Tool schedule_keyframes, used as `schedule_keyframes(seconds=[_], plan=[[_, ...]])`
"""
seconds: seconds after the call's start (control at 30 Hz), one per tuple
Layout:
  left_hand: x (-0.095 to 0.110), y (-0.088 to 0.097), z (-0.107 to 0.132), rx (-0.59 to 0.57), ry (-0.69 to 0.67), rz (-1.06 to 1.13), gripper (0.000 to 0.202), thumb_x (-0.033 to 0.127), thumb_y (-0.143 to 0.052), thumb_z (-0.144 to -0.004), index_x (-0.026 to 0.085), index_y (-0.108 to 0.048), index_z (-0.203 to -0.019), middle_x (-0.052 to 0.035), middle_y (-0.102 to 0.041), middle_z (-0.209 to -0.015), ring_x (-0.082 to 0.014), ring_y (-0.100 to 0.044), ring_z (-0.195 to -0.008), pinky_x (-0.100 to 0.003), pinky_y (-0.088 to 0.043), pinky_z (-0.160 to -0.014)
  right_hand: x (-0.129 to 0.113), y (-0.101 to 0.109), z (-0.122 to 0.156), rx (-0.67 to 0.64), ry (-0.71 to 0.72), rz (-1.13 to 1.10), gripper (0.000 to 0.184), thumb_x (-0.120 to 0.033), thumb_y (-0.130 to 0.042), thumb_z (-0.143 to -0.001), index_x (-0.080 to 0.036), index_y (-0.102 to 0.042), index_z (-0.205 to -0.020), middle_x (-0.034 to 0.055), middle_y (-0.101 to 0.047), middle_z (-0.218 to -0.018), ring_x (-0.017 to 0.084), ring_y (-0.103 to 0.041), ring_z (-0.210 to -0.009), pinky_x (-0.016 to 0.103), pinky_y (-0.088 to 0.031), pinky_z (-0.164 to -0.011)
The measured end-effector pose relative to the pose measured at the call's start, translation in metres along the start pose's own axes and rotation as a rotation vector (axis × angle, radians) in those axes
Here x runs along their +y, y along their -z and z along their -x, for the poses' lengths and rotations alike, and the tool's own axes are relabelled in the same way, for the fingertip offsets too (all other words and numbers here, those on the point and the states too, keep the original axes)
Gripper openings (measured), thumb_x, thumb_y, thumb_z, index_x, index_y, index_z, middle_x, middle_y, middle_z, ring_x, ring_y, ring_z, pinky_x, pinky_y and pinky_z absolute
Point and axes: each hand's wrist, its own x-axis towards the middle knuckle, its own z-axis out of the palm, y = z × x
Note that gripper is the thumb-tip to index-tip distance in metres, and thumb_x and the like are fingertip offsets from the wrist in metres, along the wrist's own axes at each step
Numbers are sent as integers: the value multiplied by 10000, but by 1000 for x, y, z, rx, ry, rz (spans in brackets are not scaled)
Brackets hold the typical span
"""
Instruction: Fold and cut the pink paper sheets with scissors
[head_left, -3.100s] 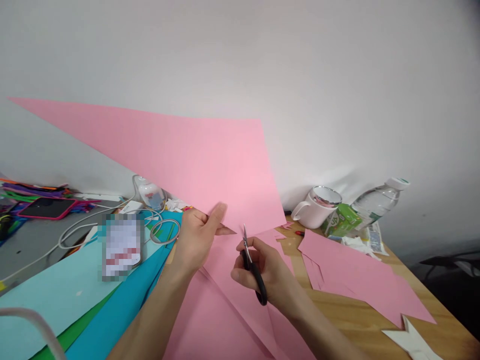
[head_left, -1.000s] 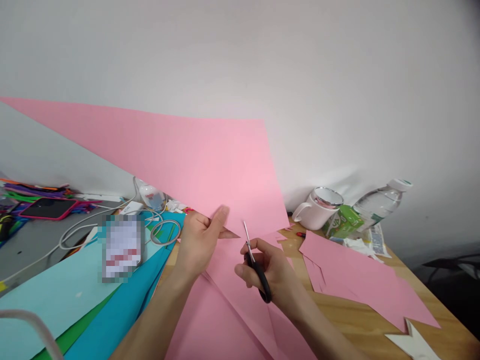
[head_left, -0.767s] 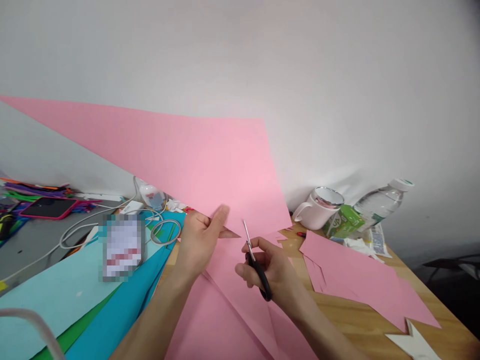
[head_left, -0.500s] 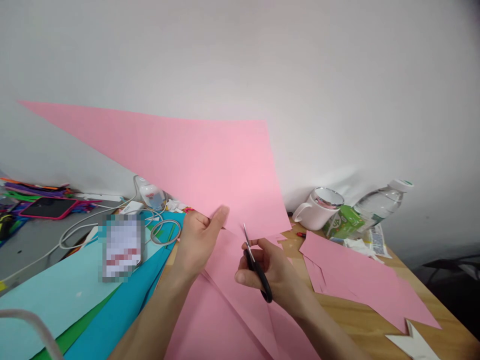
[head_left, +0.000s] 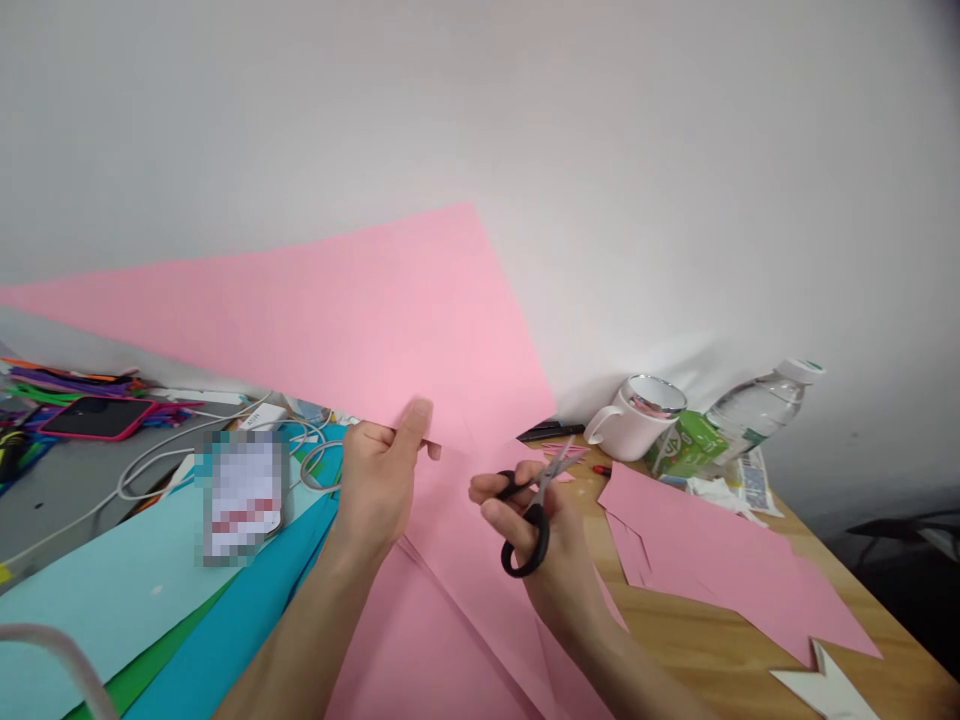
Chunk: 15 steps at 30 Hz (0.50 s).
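Since half a second ago, the scissors point(head_left: 538, 514) have swung from pointing up at the pink sheet point(head_left: 360, 325) to pointing up and rightward, and the sheet's left tip has dipped. In the head view, the left hand point(head_left: 379, 485) pinches the pink sheet by its lower edge, thumb in front, raised before the wall point(head_left: 675, 180). The right hand point(head_left: 559, 545) grasps the scissors by their black loops, blades slightly parted and apart from the sheet. More pink paper point(head_left: 450, 630) lies below on the surface point(head_left: 660, 635). For clean cutting, I'd brace the sheet close beside the blades, left thumb clear, and favour long, smooth closes.
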Motion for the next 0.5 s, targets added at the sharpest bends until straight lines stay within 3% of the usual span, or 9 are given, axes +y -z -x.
schedule_keyframes(seconds=[0.1,0.2,0.4,0.5], plan=[[-2,-9,8,-107,-20,5,489,473,-593,-744,196,-413,-383,56,-238,-377,-83,-285,-403,-228,-270,-435,1,-3,1,133,110,-72,408,-238,-767,-660,-244,-430,-891,-16,-669,-829,198,-643,-849,362,-482,-779],[-2,-20,19,-220,32,-38,534,504,-578,-749,190,-377,-367,64,-193,-380,-66,-212,-382,-233,-184,-407,-2,-4,-1,195,142,-39,359,-264,-757,-668,-231,-480,-894,-24,-629,-773,190,-612,-812,341,-482,-724],[-2,-31,32,-275,98,-57,531,552,-562,-744,173,-464,-387,79,-129,-382,-54,-146,-375,-240,-108,-408,-2,-2,-2,274,116,-14,302,-310,-761,-655,-206,-530,-819,-15,-597,-728,165,-543,-705,312,-452,-654],[-6,-31,30,-300,96,41,521,495,-603,-749,173,-444,-373,78,-152,-392,-55,-187,-393,-234,-178,-420,-2,-2,-1,284,139,15,296,-314,-765,-646,-205,-513,-758,-24,-582,-668,156,-528,-659,323,-453,-679]])
